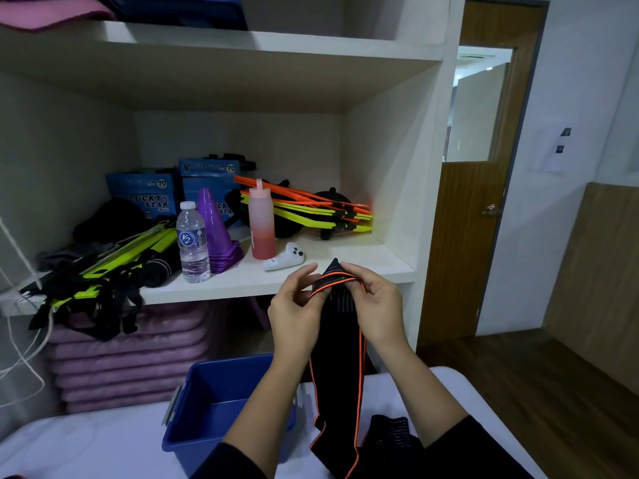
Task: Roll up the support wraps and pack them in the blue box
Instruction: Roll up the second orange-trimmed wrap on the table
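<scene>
So this looks like pretty much the start of the job. Both hands are up at the centre of the frame working the top end of 1 black support wrap with orange edging: the left hand and right hand each have their fingers curled in narrow and pinching that top end, which is folded or just beginning to curl over. I can't tell if a proper turn has been made yet. The rest of the wrap hangs straight down between the forearms, and its tail bunches on the white tabletop at the bottom centre. A second wrap lies in a loose heap just right of it, unrolled. The blue box sits open at the lower left of centre, right beside the left forearm, and the part of its inside that shows holds no wraps. My read: nothing packed, 1 roll barely begun, at least 1 more to do after that.
</scene>
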Available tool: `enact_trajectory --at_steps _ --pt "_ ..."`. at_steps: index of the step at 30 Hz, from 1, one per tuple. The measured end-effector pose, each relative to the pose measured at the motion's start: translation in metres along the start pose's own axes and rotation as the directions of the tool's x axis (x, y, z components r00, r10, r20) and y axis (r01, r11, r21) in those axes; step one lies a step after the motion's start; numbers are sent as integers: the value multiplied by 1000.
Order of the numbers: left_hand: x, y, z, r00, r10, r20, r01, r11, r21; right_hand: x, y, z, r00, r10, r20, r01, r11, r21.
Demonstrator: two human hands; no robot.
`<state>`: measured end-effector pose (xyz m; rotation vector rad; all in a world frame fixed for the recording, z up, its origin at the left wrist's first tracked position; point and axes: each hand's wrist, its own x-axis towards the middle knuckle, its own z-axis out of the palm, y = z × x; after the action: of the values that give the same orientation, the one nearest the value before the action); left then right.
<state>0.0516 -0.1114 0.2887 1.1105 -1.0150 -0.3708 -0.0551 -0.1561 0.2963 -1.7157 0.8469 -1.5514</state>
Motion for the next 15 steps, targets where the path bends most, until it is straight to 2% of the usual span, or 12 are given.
enact_trajectory --at_steps 5,8,12,15 --pt "14 13 1 999 41 -35 -39 998 39 5 -12 0 990 -33 134 35 999 -17" --pt "24 19 1 995 -24 -98 25 1000 7 5 -18 -1 980 -52 191 46 998 35" --pt "29 24 2 991 -79 -109 80 997 0 2 -22 -5 983 -62 174 36 989 145" --pt "28 26 1 992 -113 -48 113 994 -1 3 -22 -5 986 -72 147 44 982 182"
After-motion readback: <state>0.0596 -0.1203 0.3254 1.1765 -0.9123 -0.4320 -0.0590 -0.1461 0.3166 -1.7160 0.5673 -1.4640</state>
